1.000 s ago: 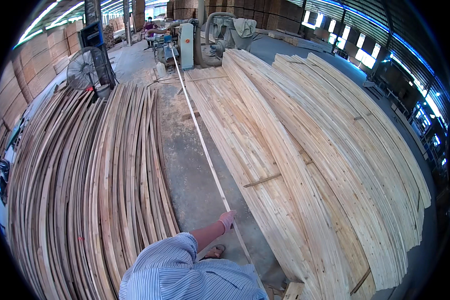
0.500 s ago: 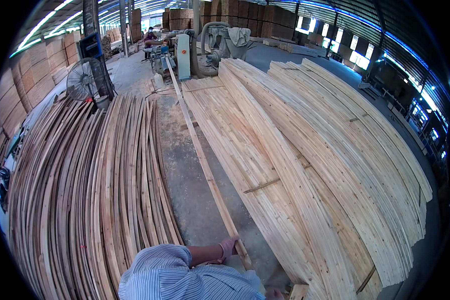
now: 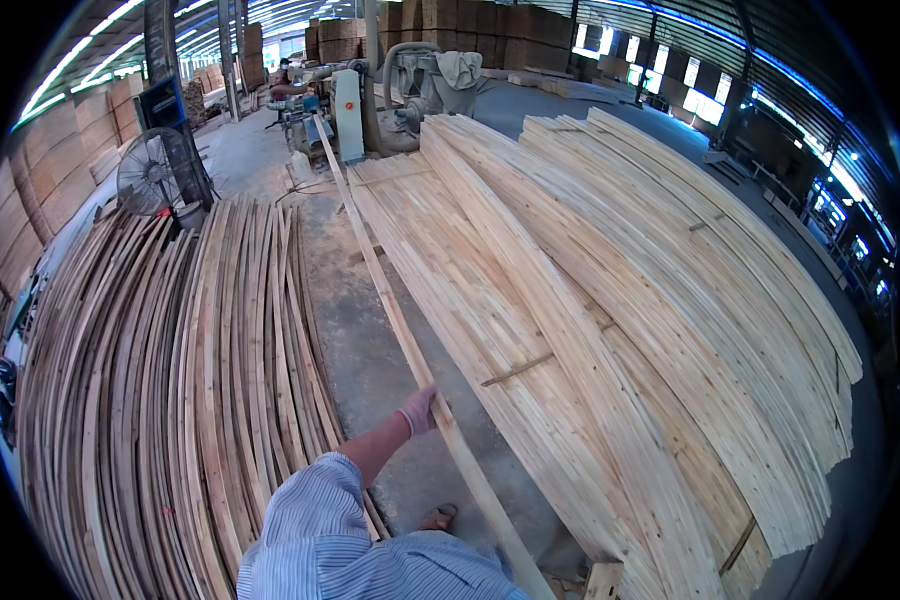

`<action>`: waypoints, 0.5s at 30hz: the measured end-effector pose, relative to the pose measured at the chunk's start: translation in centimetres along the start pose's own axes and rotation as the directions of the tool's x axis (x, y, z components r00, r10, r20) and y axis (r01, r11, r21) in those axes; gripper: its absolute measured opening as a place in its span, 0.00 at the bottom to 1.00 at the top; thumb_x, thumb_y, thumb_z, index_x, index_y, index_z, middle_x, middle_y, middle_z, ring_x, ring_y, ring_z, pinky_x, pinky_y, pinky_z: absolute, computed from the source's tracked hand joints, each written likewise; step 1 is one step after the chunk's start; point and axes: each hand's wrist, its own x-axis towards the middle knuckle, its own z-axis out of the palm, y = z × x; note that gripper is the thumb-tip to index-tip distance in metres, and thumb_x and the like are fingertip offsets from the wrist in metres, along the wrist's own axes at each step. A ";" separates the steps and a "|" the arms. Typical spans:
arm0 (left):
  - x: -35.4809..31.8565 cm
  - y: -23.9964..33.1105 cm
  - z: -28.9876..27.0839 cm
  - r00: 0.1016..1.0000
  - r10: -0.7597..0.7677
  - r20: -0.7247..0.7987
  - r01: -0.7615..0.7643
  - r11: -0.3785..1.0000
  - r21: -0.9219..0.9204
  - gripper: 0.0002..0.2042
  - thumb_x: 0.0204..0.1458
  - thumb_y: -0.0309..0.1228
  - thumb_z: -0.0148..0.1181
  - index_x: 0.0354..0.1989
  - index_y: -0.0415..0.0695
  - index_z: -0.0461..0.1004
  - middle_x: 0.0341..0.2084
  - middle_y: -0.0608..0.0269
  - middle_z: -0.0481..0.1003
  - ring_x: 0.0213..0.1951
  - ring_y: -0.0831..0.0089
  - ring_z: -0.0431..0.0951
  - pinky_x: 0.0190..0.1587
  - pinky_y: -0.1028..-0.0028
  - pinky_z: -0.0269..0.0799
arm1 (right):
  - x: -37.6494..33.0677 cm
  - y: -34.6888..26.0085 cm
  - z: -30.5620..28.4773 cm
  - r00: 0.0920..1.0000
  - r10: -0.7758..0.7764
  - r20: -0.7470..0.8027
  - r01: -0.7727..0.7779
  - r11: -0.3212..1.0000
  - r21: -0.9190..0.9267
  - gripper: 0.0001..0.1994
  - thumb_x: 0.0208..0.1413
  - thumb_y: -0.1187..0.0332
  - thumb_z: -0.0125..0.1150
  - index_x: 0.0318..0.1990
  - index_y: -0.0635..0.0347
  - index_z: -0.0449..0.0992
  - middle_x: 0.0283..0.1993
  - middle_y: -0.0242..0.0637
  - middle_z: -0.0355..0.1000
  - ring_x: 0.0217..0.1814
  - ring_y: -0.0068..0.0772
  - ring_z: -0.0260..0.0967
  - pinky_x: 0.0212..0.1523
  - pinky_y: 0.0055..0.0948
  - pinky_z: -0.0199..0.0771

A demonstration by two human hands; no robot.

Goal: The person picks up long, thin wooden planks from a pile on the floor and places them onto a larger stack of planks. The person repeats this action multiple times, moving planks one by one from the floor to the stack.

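Note:
A long, narrow wooden strip [image 3: 398,318] runs from the machine at the back, down the aisle between the wood piles, to the lower edge beside my body. My left hand [image 3: 419,410], in a pinkish glove, reaches forward with its fingers closed around the strip partway along. The strip's near end passes beside my striped shirt and out of the picture. My right hand cannot be made out at the lower edge. The far end of the strip meets the woodworking machine [image 3: 348,115].
Rough brown strips [image 3: 120,380] lie piled on my left. Pale planed strips [image 3: 630,330] form a broad stack on the right, with thin crosspieces on top. A standing fan [image 3: 148,175] is at the back left; another person [image 3: 284,76] is beyond the machine.
My left hand has moved forward and a little left along the aisle, and the arm is more outstretched. The view has shifted slightly, and a foot now shows below.

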 end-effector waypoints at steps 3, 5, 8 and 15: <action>0.1 1.4 0.2 0.999 -0.035 -0.010 0.035 0.999 0.029 0.20 0.60 0.51 0.54 0.48 0.48 0.69 0.35 0.61 0.75 0.38 0.57 0.78 0.46 0.48 0.77 | 1.4 -10.6 -6.4 0.995 0.049 -0.090 -0.051 0.998 -0.023 0.20 0.60 0.48 0.50 0.53 0.46 0.74 0.41 0.47 0.77 0.42 0.57 0.76 0.41 0.56 0.76; -0.3 -0.4 -0.7 0.990 -0.102 0.093 0.097 0.993 0.064 0.21 0.59 0.54 0.53 0.49 0.50 0.68 0.36 0.61 0.76 0.39 0.57 0.78 0.47 0.48 0.76 | 4.1 -13.3 -5.2 0.987 0.020 -0.157 -0.013 0.999 0.048 0.19 0.59 0.50 0.52 0.51 0.47 0.75 0.42 0.47 0.77 0.44 0.54 0.76 0.43 0.54 0.76; -3.1 -9.1 0.6 0.954 -0.256 0.159 0.225 0.956 0.188 0.23 0.58 0.55 0.55 0.51 0.49 0.69 0.43 0.59 0.76 0.44 0.60 0.77 0.51 0.50 0.74 | 7.3 -17.1 -2.6 0.964 0.047 -0.262 0.001 0.984 0.177 0.17 0.56 0.52 0.56 0.49 0.48 0.77 0.45 0.45 0.77 0.47 0.49 0.76 0.47 0.50 0.76; -10.3 -23.9 -1.1 0.473 -0.777 0.415 0.745 0.605 0.283 0.24 0.56 0.47 0.58 0.56 0.46 0.68 0.51 0.58 0.73 0.54 0.62 0.72 0.58 0.55 0.69 | 9.7 -31.3 -11.1 1.000 -0.026 -0.003 0.024 0.844 0.536 0.27 0.60 0.42 0.44 0.46 0.53 0.80 0.46 0.49 0.77 0.48 0.56 0.74 0.49 0.51 0.71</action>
